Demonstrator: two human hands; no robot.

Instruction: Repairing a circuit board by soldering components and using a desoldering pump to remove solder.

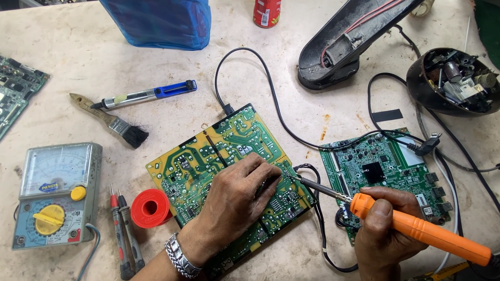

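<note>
- A yellow-green circuit board (229, 161) lies at centre frame on a stained worktable (62, 47).
- The left hand (237, 200) presses flat on it, fingers together, clamped on nothing.
- The right hand (383, 226), lower right, is closed around an orange soldering iron (416, 229), tip touching the board's right edge.
- A black bowl-shaped shell (416, 86), upper right, holds loose electronic parts.
- A blue plastic bag (156, 21), top centre; contents hidden.

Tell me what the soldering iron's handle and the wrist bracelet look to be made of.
Soldering iron handle: likely plastic, by its matte, uniform orange surface. Bracelet on the left wrist: apparently metal, with silvery, shiny chain links catching light.
</note>
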